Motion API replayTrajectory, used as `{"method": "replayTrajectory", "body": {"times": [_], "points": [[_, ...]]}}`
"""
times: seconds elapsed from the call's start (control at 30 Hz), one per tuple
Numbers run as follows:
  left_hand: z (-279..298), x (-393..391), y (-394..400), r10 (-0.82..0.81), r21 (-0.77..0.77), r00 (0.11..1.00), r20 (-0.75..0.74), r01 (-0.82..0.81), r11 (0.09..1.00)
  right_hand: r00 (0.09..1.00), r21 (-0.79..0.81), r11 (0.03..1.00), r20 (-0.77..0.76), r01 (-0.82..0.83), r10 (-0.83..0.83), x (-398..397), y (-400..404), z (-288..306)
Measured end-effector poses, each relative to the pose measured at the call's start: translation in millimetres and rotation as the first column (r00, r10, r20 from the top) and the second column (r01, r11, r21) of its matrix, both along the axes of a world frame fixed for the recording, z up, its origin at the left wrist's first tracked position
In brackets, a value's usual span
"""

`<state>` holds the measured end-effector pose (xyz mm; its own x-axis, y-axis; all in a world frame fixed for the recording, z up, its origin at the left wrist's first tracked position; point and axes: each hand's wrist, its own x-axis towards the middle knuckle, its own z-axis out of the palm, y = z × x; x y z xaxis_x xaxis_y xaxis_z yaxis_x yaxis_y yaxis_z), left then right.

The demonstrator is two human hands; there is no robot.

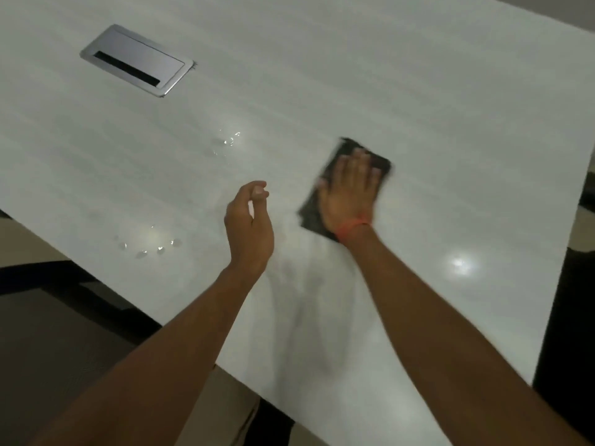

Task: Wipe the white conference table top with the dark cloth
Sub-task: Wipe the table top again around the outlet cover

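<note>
Both forearms reach in from the bottom over the white counter (pixel 370 75). Left hand (pixel 249 225) hangs above the surface, edge-on, fingers (pixel 259 191) loosely curled, holding nothing. Just left of it I see a patch of water drops (pixel 148 246). Right hand (pixel 349 193) lies flat on the dark cloth (pixel 310 214), fingers straight and spread, pressing it onto the counter; orange band (pixel 352 225) at the wrist. Cloth sits right of centre, well in from the counter's edges, blurred at its borders. Further out, a second patch of drops (pixel 227 143). Far left, a silver cable hatch (pixel 136 59) set flush in the top, lid down.
</note>
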<state>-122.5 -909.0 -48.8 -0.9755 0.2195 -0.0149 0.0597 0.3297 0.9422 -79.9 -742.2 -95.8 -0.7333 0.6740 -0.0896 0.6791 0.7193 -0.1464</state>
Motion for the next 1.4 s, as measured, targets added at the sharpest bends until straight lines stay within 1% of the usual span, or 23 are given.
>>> {"method": "replayTrajectory", "body": {"times": [0.03,0.1,0.13,0.2,0.23,0.3,0.37,0.4,0.47,0.53,0.6,0.63,0.67,0.73,0.8,0.87,0.93,1.0,1.1,1.17,1.23,1.3,1.4], "points": [[0,-6,-7,0.004,-0.007,1.0,-0.025,-0.004,1.0,0.995,0.014,0.995,-0.034,-0.096,0.097,-13,-33,-2],[1,-13,-24,0.017,-0.026,0.998,-0.059,-0.019,0.999,0.952,0.002,0.953,-0.059,-0.302,0.301,2,-103,0],[1,-13,-32,0.025,-0.034,0.998,-0.064,-0.027,0.999,0.924,-0.021,0.926,-0.072,-0.378,0.376,30,-134,3],[2,-8,-41,0.027,-0.032,0.999,-0.042,-0.029,0.999,0.904,-0.067,0.902,-0.067,-0.426,0.422,107,-171,10],[1,-3,-43,0.018,-0.03,0.999,-0.027,-0.019,0.999,0.913,-0.074,0.91,-0.045,-0.408,0.406,149,-177,12],[-4,11,-38,-0.033,-0.03,0.999,-0.011,0.032,0.999,0.958,-0.065,0.957,0.026,-0.282,0.284,231,-163,13],[-11,33,-26,-0.13,-0.039,0.992,0.002,0.13,0.991,0.99,-0.054,0.997,0.124,-0.057,0.063,295,-117,15],[-14,45,-18,-0.185,-0.042,0.983,0.001,0.185,0.982,0.985,-0.021,0.998,0.166,0.06,-0.055,313,-85,16],[-21,67,-1,-0.301,-0.035,0.953,-0.013,0.301,0.953,0.948,0.028,0.965,0.186,0.259,-0.26,311,-16,17],[-24,87,16,-0.396,-0.021,0.918,-0.018,0.395,0.918,0.913,0.022,0.921,0.124,0.389,-0.388,265,33,15],[-24,103,32,-0.436,-0.017,0.9,-0.014,0.436,0.9,0.931,0.01,0.934,0.065,0.358,-0.358,218,38,8],[-22,112,39,-0.443,-0.012,0.897,-0.004,0.443,0.897,0.959,0.028,0.96,0.032,0.279,-0.28,208,20,6],[-20,120,45,-0.447,0.0,0.895,0.0,0.447,0.895,0.988,0.036,0.987,0.018,0.155,-0.156,210,-9,4],[-14,137,53,-0.458,0.011,0.889,-0.012,0.458,0.889,0.997,-0.022,0.997,0.005,-0.071,0.071,252,-85,10],[-9,156,61,-0.481,0.004,0.877,0.01,0.481,0.877,0.988,-0.09,0.984,0.013,-0.155,0.156,320,-139,20],[-5,175,68,-0.494,0.001,0.869,0.007,0.494,0.869,0.99,-0.091,0.989,0.062,-0.118,0.124,381,-145,23],[-7,192,77,-0.504,0.001,0.863,-0.001,0.504,0.863,0.994,-0.039,0.999,0.104,-0.017,0.02,406,-100,18],[-10,204,86,-0.52,-0.01,0.854,-0.01,0.52,0.854,0.99,0.001,0.997,0.122,0.073,-0.072,390,-28,10],[-20,211,100,-0.521,-0.015,0.853,-0.019,0.521,0.853,0.977,0.052,0.984,0.117,0.171,-0.176,324,98,9],[-23,212,108,-0.517,-0.026,0.855,-0.029,0.517,0.856,0.959,0.041,0.966,0.117,0.256,-0.259,299,140,7],[-23,212,114,-0.491,-0.038,0.871,-0.035,0.49,0.871,0.962,0.052,0.966,0.09,0.252,-0.256,302,118,4],[-20,217,117,-0.482,-0.049,0.875,-0.035,0.481,0.876,0.991,0.045,0.993,0.07,0.109,-0.112,339,40,6],[-23,229,124,-0.529,-0.099,0.849,-0.006,0.526,0.845,0.998,-0.062,0.998,0.045,-0.03,0.033,401,-76,13]]}}
